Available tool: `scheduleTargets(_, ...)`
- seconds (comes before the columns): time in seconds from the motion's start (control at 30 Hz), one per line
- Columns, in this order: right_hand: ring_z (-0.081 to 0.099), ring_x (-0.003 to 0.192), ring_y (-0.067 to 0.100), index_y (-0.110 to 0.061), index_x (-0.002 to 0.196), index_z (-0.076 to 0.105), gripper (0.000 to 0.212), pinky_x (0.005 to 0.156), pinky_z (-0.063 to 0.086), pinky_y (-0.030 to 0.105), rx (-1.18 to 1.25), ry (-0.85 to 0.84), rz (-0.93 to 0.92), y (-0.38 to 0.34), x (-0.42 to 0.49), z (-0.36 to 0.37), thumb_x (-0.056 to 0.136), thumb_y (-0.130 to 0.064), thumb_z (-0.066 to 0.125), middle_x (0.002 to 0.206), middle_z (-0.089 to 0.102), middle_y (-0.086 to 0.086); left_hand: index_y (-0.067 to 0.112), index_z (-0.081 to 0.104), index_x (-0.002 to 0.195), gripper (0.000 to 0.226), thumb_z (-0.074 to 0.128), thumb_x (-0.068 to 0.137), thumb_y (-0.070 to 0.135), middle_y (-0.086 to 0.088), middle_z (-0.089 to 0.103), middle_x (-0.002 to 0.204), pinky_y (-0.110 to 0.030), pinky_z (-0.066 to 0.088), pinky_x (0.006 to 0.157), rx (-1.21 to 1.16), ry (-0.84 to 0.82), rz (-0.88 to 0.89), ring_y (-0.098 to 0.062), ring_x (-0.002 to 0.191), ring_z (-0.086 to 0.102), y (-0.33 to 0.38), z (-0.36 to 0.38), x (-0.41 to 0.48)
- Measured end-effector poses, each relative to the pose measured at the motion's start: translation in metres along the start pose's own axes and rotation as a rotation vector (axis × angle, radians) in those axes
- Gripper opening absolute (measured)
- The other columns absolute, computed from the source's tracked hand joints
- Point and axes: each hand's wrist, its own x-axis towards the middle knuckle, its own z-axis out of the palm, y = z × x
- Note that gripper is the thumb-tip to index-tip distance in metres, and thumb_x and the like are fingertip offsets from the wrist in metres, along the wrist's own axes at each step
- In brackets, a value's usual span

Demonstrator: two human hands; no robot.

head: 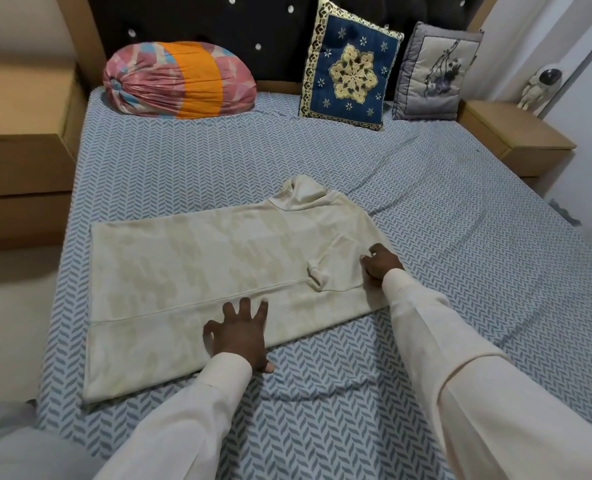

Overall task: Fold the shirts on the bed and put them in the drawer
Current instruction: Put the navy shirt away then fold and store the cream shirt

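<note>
A cream shirt point(197, 278) with a faint pattern lies flat across the bed point(460, 258), folded lengthwise, its collar toward the headboard and a sleeve folded in over its right part. My left hand point(240, 336) rests on the shirt's near edge with fingers spread and straight. My right hand point(381, 265) is at the shirt's right end, its fingers curled and pinching the fabric by the folded sleeve. No drawer front shows clearly.
A pink and orange bolster point(180, 81), a blue embroidered cushion point(350, 71) and a grey cushion point(436, 74) lean at the headboard. Wooden bedside units stand at left point(21, 161) and right point(516, 136); a small white astronaut figure point(538, 86) stands on the right one.
</note>
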Motion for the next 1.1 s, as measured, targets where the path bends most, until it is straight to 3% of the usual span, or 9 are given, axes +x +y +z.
scheduleTargets(0.2, 0.070, 0.076, 0.035, -0.018, 0.070, 0.057, 0.038, 0.076, 0.061, 0.051, 0.269, 0.066, -0.018, -0.009, 0.042, 0.012, 0.064, -0.055, 0.066, 0.079, 0.067, 0.010, 0.035, -0.009, 0.154, 0.135, 0.076, 0.057, 0.073, -0.005, 0.011, 0.154, -0.059, 0.038, 0.095, -0.006, 0.006, -0.006, -0.037, 0.135, 0.017, 0.000, 0.002, 0.001)
scheduleTargets(0.27, 0.066, 0.078, 0.031, -0.024, 0.080, 0.059, 0.038, 0.081, 0.057, 0.044, 0.294, 0.052, -0.049, -0.023, 0.029, 0.010, 0.062, -0.055, 0.068, 0.082, 0.068, 0.007, 0.035, -0.009, 0.154, 0.135, 0.077, 0.057, 0.073, -0.005, 0.010, 0.154, -0.060, 0.038, 0.095, -0.008, 0.005, -0.008, -0.037, 0.135, 0.017, 0.000, 0.002, 0.001)
scheduleTargets(0.33, 0.063, 0.092, 0.028, -0.025, 0.110, 0.058, 0.036, 0.087, 0.049, 0.038, 0.208, 0.042, -0.091, -0.030, 0.015, 0.009, 0.079, -0.042, 0.067, 0.103, 0.069, 0.008, 0.036, -0.009, 0.154, 0.134, 0.076, 0.057, 0.073, -0.006, 0.010, 0.154, -0.060, 0.037, 0.095, -0.009, 0.001, -0.010, -0.037, 0.135, 0.016, 0.000, 0.002, 0.002)
scheduleTargets(0.4, 0.061, 0.107, 0.033, -0.020, 0.121, 0.053, 0.035, 0.092, 0.045, 0.038, 0.154, 0.154, -0.090, -0.028, 0.002, 0.011, 0.089, -0.031, 0.061, 0.114, 0.066, 0.014, 0.035, -0.009, 0.154, 0.134, 0.075, 0.058, 0.074, -0.006, 0.010, 0.154, -0.060, 0.038, 0.095, -0.001, 0.004, -0.008, -0.038, 0.136, 0.015, 0.000, 0.002, 0.002)
scheduleTargets(0.53, 0.062, 0.103, 0.036, -0.017, 0.106, 0.061, 0.020, 0.085, 0.045, 0.038, 0.103, 0.355, -0.050, 0.005, -0.026, 0.018, 0.087, -0.020, 0.054, 0.110, 0.064, 0.017, 0.035, -0.010, 0.154, 0.135, 0.075, 0.057, 0.075, -0.006, 0.010, 0.154, -0.059, 0.037, 0.095, -0.006, 0.014, -0.005, -0.037, 0.135, 0.016, -0.001, 0.004, 0.003)
scheduleTargets(0.73, 0.050, 0.119, 0.041, -0.005, 0.119, 0.065, 0.034, 0.099, 0.042, 0.040, -0.084, 0.325, -0.071, 0.064, -0.023, 0.007, 0.088, -0.006, 0.053, 0.124, 0.056, 0.022, 0.036, -0.011, 0.154, 0.134, 0.074, 0.058, 0.075, -0.005, 0.010, 0.154, -0.060, 0.038, 0.095, 0.004, 0.013, 0.001, -0.037, 0.135, 0.017, -0.001, 0.004, 0.004)
scheduleTargets(0.9, 0.044, 0.125, 0.041, -0.004, 0.128, 0.054, 0.042, 0.102, 0.042, 0.046, -0.202, 0.246, 0.059, 0.046, -0.018, -0.001, 0.089, -0.021, 0.057, 0.132, 0.048, 0.021, 0.037, -0.011, 0.154, 0.134, 0.074, 0.058, 0.075, -0.005, 0.009, 0.155, -0.059, 0.038, 0.095, -0.001, 0.006, 0.002, -0.037, 0.135, 0.016, -0.001, 0.002, 0.003)
scheduleTargets(1.0, 0.050, 0.117, 0.042, -0.004, 0.117, 0.060, 0.035, 0.098, 0.041, 0.046, -0.120, 0.369, -0.101, 0.015, -0.028, 0.007, 0.087, -0.019, 0.054, 0.122, 0.055, 0.021, 0.037, -0.011, 0.154, 0.133, 0.071, 0.058, 0.079, -0.004, 0.008, 0.156, -0.059, 0.037, 0.097, 0.001, 0.001, 0.031, -0.037, 0.136, 0.016, -0.005, 0.002, 0.003)
scheduleTargets(1.1, 0.048, 0.121, 0.043, 0.001, 0.126, 0.058, 0.038, 0.102, 0.034, 0.045, -0.139, 0.190, -0.330, -0.012, -0.030, 0.025, 0.094, -0.012, 0.044, 0.127, 0.056, 0.025, 0.039, -0.010, 0.154, 0.131, 0.064, 0.056, 0.086, -0.002, 0.008, 0.157, -0.058, 0.035, 0.100, -0.022, -0.004, 0.080, -0.036, 0.138, 0.016, -0.015, 0.004, 0.006)
